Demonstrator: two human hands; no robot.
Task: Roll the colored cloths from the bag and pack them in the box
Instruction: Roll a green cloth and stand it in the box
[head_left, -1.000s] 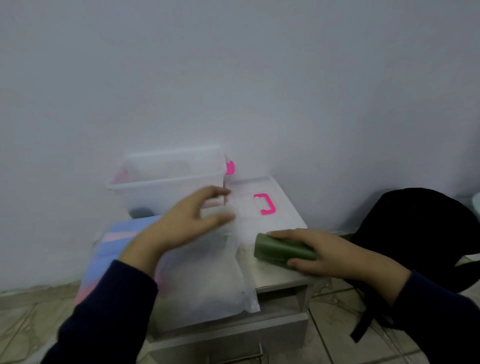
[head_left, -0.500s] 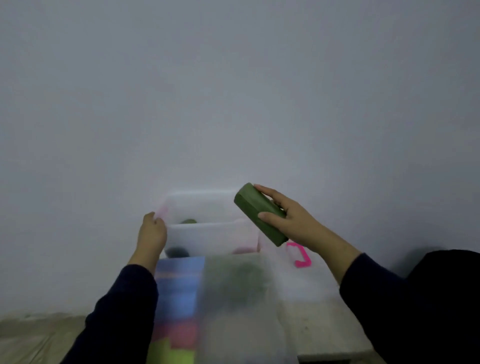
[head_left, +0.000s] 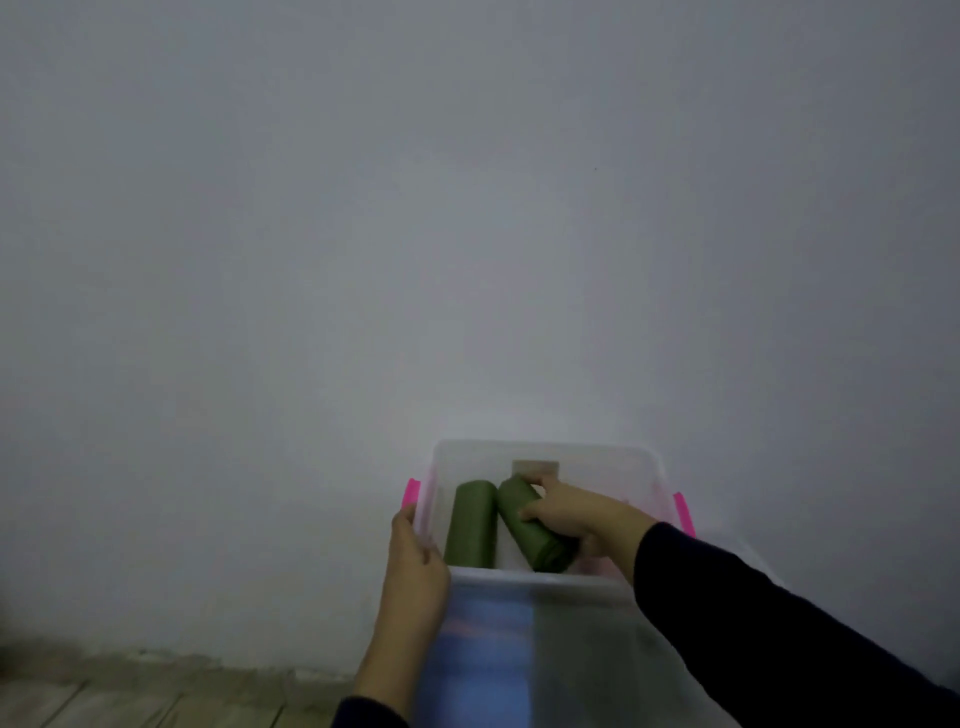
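Observation:
A clear plastic box (head_left: 550, 451) with pink clips stands against the wall. Inside it lies one rolled green cloth (head_left: 470, 525) on the left. My right hand (head_left: 576, 514) reaches into the box and grips a second rolled green cloth (head_left: 527, 525), tilted beside the first. My left hand (head_left: 415, 566) holds the box's left front corner, thumb on the rim. In front of the box, blue and pink cloths (head_left: 483, 639) show blurred through a translucent bag (head_left: 587, 654).
A plain grey wall fills most of the view. Wooden-looking floor (head_left: 130, 696) shows at the bottom left. The pink clips (head_left: 410, 493) sit on both short sides of the box.
My right hand has carried the green roll from the table up and down into the box beside the other roll. My left hand left the bag and took the box's corner.

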